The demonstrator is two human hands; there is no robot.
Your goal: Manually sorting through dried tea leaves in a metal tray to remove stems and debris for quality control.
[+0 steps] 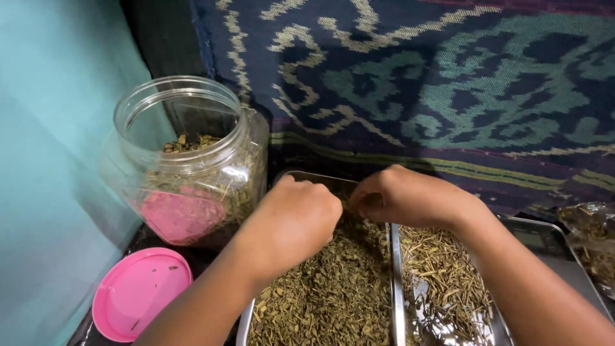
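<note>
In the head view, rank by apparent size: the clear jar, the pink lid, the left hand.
1. Clear jar, largest.
2. Pink lid.
3. Left hand, near the lid's size and closer to the camera, so this order is unsure.

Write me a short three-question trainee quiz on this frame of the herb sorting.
1. True or false: the clear plastic jar has its lid on.
2. Which tray holds the long stalks: a) the left metal tray, b) the right metal tray?
3. Where does the pink lid lie?

Key:
1. False; the jar is open.
2. b; the left one holds crumbled leaves.
3. In front of the jar, beside the left hand; the right hand is over the trays' far end.
</note>
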